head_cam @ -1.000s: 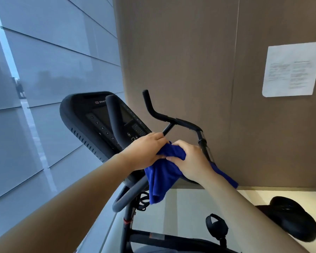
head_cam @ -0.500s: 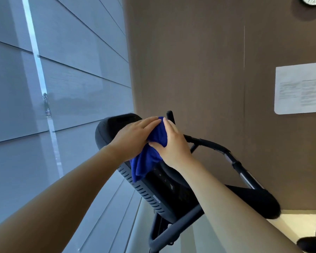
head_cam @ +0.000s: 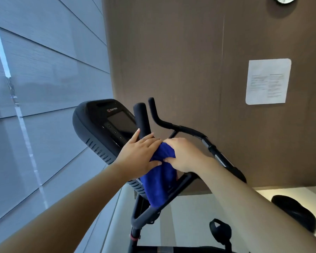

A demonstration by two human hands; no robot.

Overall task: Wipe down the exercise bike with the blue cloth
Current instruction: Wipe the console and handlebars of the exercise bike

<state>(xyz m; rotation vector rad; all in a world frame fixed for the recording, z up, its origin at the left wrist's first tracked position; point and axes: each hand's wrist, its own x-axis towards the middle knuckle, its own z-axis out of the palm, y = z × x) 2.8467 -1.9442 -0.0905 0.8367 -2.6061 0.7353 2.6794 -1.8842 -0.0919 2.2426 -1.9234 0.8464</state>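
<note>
Blue cloth: the soft blue terry cloth (head_cam: 161,177) is bunched around the near part of the upright black padded handlebar grip (head_cam: 141,119), just right of the console; its loose end hangs down over the black frame bar below. I judge it is wrapped like this so that one stroke cleans the grip on all sides.

Left hand: the left hand (head_cam: 140,154) lies flat on the left side of the cloth, fingers long and nearly straight, the tips touching the grip. It seems to press the cloth against the bar, not to close around it.

Right hand: the right hand (head_cam: 183,155) is curled over the right side of the cloth, thumb tucked under, so it pinches the fabric. Probably this hand keeps the cloth from slipping.

Exercise bike: the black exercise bike (head_cam: 135,225) stands in the corner, between the grey window blind at the left and the brown wall panel at the far side. Its rounded black console (head_cam: 102,125) leans toward the person, and the black saddle (head_cam: 295,210) is at the near right.

Progress: I think the wiping is at the handlebars; the saddle and the black pedal (head_cam: 220,230) are not touched by the cloth now.
</note>
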